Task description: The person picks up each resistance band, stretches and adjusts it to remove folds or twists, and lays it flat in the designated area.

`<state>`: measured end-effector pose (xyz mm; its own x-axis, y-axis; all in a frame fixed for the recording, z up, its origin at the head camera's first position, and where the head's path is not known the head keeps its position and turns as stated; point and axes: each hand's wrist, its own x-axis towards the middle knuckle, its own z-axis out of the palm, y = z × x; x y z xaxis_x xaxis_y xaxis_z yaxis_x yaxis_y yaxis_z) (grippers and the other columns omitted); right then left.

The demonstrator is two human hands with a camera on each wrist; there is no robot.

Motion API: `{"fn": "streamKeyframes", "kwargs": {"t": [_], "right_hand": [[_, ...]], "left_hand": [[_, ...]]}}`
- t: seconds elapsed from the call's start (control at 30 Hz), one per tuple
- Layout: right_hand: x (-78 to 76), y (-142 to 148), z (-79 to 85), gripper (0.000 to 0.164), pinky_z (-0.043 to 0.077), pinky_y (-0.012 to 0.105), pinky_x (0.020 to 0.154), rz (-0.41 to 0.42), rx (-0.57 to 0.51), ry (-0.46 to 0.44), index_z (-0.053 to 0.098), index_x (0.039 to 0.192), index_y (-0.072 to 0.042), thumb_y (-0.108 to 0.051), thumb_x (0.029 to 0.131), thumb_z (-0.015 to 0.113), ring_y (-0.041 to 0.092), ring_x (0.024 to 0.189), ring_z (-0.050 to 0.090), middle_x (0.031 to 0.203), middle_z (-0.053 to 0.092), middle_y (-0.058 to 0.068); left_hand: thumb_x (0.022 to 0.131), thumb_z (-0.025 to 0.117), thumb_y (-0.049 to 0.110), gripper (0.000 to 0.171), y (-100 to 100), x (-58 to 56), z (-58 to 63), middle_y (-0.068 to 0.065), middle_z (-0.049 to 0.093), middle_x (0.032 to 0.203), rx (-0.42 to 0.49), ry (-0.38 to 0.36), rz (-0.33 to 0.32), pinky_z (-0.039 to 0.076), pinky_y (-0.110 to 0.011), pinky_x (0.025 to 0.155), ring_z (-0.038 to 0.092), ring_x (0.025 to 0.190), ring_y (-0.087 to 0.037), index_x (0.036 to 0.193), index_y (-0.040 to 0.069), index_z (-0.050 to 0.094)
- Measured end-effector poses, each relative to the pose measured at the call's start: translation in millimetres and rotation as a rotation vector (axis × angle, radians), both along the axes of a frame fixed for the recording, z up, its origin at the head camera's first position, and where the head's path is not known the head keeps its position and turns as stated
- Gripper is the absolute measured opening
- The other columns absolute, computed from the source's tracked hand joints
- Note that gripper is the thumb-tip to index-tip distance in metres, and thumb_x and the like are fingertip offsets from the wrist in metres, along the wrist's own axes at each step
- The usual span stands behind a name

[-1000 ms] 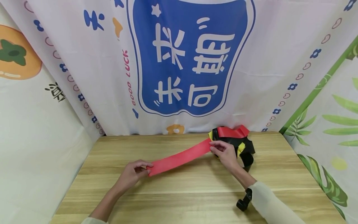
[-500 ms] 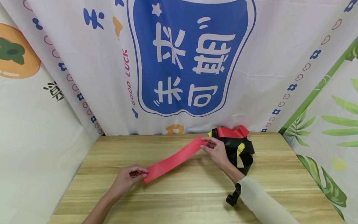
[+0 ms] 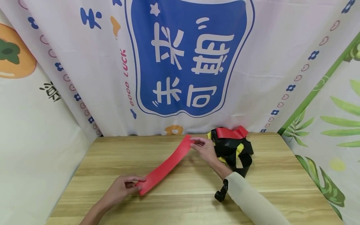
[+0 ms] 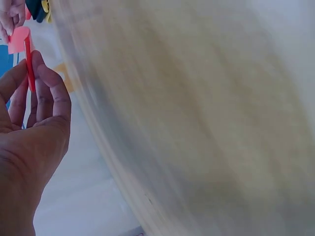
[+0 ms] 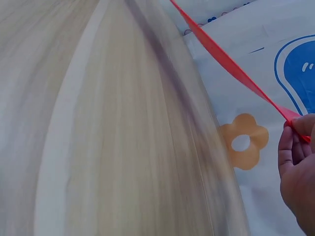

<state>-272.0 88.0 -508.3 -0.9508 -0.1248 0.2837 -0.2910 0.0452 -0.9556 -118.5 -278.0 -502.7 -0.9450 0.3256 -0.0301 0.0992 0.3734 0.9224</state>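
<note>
A red flat strip [image 3: 166,167], smooth and bendy like plastic or a ribbon, stretches at a slant between both hands above the wooden table [image 3: 180,206]. At its near left end, my left hand [image 3: 121,189] pinches it between thumb and fingers. My right hand [image 3: 206,150] pinches the far right end. In the left wrist view the strip [image 4: 29,64] shows nearly edge-on between the fingertips. The right wrist view has the strip [image 5: 231,66] running up and away from the pinching fingers, with a slight sag.
A heap of black strips [image 3: 229,147] with yellow pieces [image 3: 240,148] and another red strip [image 3: 232,132] lies at the table's back right, just beyond my right hand. A printed cloth [image 3: 261,78] hangs behind the table. A black device [image 3: 221,192] hangs from the right wrist.
Both hands have moved left with the red strip. The left hand has come nearer and lower, so the strip slants more steeply. The heap has stayed put.
</note>
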Motion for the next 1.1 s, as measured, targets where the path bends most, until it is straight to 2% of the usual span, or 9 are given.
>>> {"fn": "streamKeyframes", "kwargs": {"t": [0.13,0.2,0.37,0.57,0.77,0.97,1.1], "right_hand": [[-3.3,-13.7,-1.9,0.022,0.058,0.019,0.074,0.009,-0.014,-0.009,0.078,0.112,0.008,0.004,0.09,0.081,0.009,0.081,0.068,0.104,0.076,0.025],[-4.8,-20.3,-3.3,0.023,0.057,0.019,0.073,0.018,-0.021,-0.006,0.077,0.112,0.009,0.006,0.089,0.08,0.009,0.08,0.067,0.104,0.076,0.026],[-6.0,-35.3,-7.5,0.027,0.058,0.019,0.077,0.056,-0.046,-0.017,0.075,0.116,0.01,0.009,0.089,0.079,0.014,0.087,0.069,0.113,0.074,0.028],[-5.0,-52.9,-11.2,0.03,0.06,0.022,0.081,0.095,-0.02,-0.031,0.075,0.12,0.006,0.009,0.09,0.078,0.024,0.099,0.072,0.122,0.073,0.023],[-5.0,-67.9,-11.6,0.032,0.062,0.028,0.082,0.116,-0.001,-0.034,0.076,0.121,0.003,0.01,0.09,0.077,0.027,0.102,0.073,0.124,0.074,0.019],[-7.3,-82.9,-12.7,0.031,0.058,0.019,0.079,0.135,-0.008,-0.024,0.075,0.121,0.005,0.009,0.09,0.077,0.038,0.103,0.072,0.122,0.075,0.022],[-8.8,-92.5,-15.8,0.031,0.057,0.017,0.079,0.161,-0.025,-0.033,0.075,0.121,0.007,0.01,0.09,0.077,0.045,0.105,0.07,0.12,0.074,0.025]], "left_hand": [[0.097,0.077,0.01,0.032,-6.1,5.2,-2.6,-0.029,0.067,0.132,0.05,-0.062,0.01,0.062,-0.026,0.082,0.075,0.1,-0.008,0.125,-0.004,0.074],[0.097,0.077,0.011,0.031,-9.1,7.7,-3.5,-0.027,0.068,0.132,0.059,-0.102,0.024,0.062,-0.026,0.081,0.076,0.1,-0.008,0.125,-0.004,0.074],[0.097,0.077,0.013,0.028,-15.4,13.6,-5.6,-0.02,0.073,0.125,0.054,-0.118,0.027,0.063,-0.028,0.079,0.076,0.099,-0.011,0.12,-0.002,0.076],[0.096,0.077,0.011,0.026,-22.7,19.2,-8.6,-0.017,0.077,0.115,0.052,-0.136,0.003,0.062,-0.027,0.077,0.076,0.091,-0.011,0.118,-0.004,0.075],[0.098,0.076,0.012,0.026,-28.7,23.4,-8.8,-0.014,0.076,0.108,0.031,-0.216,-0.049,0.059,-0.025,0.075,0.073,0.085,-0.012,0.119,-0.003,0.074],[0.098,0.075,0.011,0.022,-32.8,24.8,-5.8,-0.013,0.075,0.107,0.02,-0.309,-0.064,0.058,-0.025,0.076,0.07,0.084,-0.016,0.116,-0.002,0.074],[0.099,0.073,0.009,0.02,-36.0,25.1,-4.9,-0.013,0.074,0.108,0.03,-0.34,-0.083,0.06,-0.027,0.077,0.072,0.088,-0.02,0.115,-0.003,0.073]]}}
